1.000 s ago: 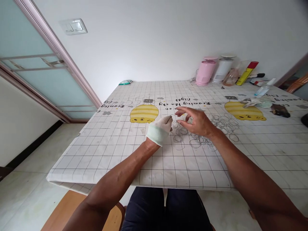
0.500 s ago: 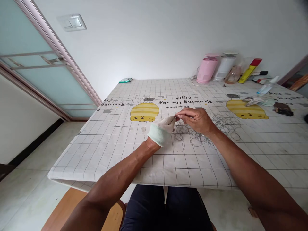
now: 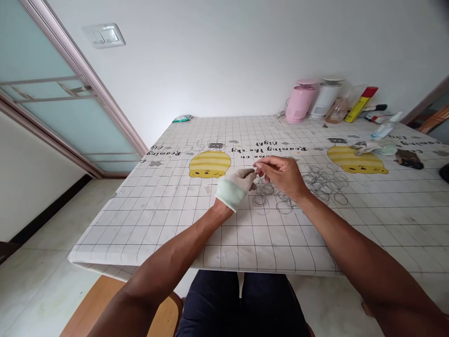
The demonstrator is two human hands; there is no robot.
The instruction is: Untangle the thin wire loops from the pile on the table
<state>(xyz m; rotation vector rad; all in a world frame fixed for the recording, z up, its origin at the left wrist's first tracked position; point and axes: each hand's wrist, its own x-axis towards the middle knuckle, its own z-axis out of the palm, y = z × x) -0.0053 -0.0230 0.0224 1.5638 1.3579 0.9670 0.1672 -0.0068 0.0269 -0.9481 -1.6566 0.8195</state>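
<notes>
My left hand [image 3: 235, 185] wears a white work glove with a pale green cuff, its fingers pinched together. Right beside it, my bare right hand [image 3: 282, 175] is closed too, thumb against forefinger, and the fingertips of both hands nearly meet. Whatever lies between them is too small to make out. Under and beyond my right hand spreads a loose tangle of thin grey wire loops [image 3: 328, 182]. The wires rest on the checked tablecloth [image 3: 168, 224].
Along the wall stand a pink cylindrical device [image 3: 299, 103], a white one [image 3: 322, 99] and a yellow can with a red cap [image 3: 361, 105]. A clear bottle [image 3: 387, 126], a crumpled glove [image 3: 375, 147] and a dark item [image 3: 409, 159] lie to the right. A green packet [image 3: 182, 119] sits at the far left corner.
My right-hand fingers have shifted slightly and curled more at the fingertips. The left hand has turned a little. The view has moved slightly; the wires lie as before.
</notes>
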